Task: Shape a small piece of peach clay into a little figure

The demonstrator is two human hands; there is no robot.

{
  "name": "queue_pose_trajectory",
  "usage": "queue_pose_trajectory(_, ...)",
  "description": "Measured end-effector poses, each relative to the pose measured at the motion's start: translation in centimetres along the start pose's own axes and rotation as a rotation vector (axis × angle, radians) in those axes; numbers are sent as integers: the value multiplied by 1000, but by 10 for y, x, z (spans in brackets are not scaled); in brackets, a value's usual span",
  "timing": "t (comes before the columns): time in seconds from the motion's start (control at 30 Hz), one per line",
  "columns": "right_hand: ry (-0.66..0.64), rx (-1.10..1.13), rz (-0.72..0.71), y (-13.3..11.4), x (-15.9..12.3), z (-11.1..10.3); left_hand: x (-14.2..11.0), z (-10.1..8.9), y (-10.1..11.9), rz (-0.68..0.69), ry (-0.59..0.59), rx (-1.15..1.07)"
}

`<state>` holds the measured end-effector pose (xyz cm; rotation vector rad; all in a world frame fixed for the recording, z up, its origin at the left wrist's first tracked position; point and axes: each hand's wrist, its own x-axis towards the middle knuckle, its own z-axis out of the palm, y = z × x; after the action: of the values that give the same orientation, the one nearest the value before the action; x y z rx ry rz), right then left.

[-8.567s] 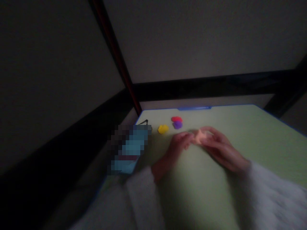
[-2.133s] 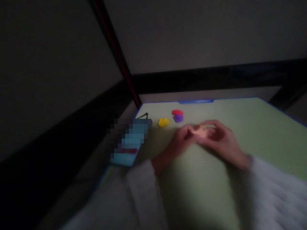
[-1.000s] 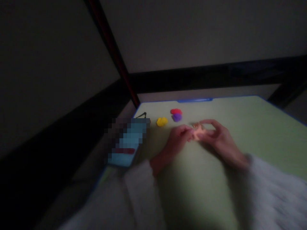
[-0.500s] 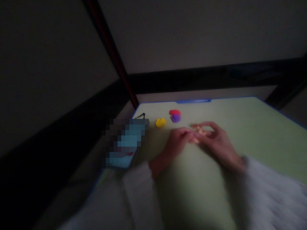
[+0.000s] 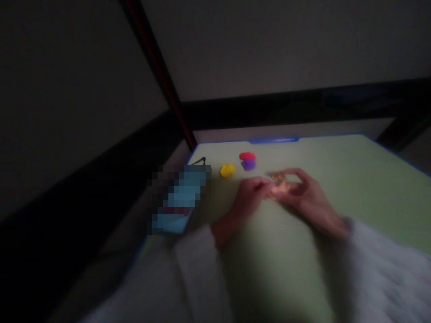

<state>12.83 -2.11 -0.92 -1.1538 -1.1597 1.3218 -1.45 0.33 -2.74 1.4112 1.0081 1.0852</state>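
Note:
My left hand (image 5: 252, 195) and my right hand (image 5: 310, 197) meet over the table, with fingertips pinched around a small peach-orange lump of modelling clay (image 5: 279, 183). Blur and the fingers hide much of its shape. The right thumb and forefinger form a curved grip around its right side, and the left fingers press on its left side. Just beyond the hands lie a yellow clay lump (image 5: 227, 170), a purple clay lump (image 5: 249, 164) and a red clay lump (image 5: 248, 155); the purple one sits against the red one.
The pale green table (image 5: 363, 179) has a blue edge and a blue handle strip (image 5: 274, 140) at its far side. To the left lies a light-blue flat object (image 5: 183, 193), pixelated, with a dark strap or frame (image 5: 204, 160) behind it. A wall stands beyond.
The view has shifted slightly, moving everything a little to the right. Both hands stay together on the clay, with the fingers slightly repositioned.

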Motion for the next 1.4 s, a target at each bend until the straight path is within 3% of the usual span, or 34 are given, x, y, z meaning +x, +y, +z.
queue_pose_trajectory(0.23,-63,43,21,0,0,-4,4,-5,-6,-21,36,-1)
queue_pose_trajectory(0.4,-7,72,11,3,5,-8,7,-5,-8,-39,75,-15)
queue_pose_trajectory(0.6,26,94,-1,7,7,-11,6,-9,-7,-3,30,75)
queue_pose_trajectory(0.87,6,95,22,4,4,-11,5,-12,-2,149,-20,283)
queue_pose_trajectory(1.07,8,127,18,3,5,-12,-1,-26,7,456,-211,727)
queue_pose_trajectory(1.4,4,-10,-19,0,3,-9,-5,-28,5,576,-248,1048)
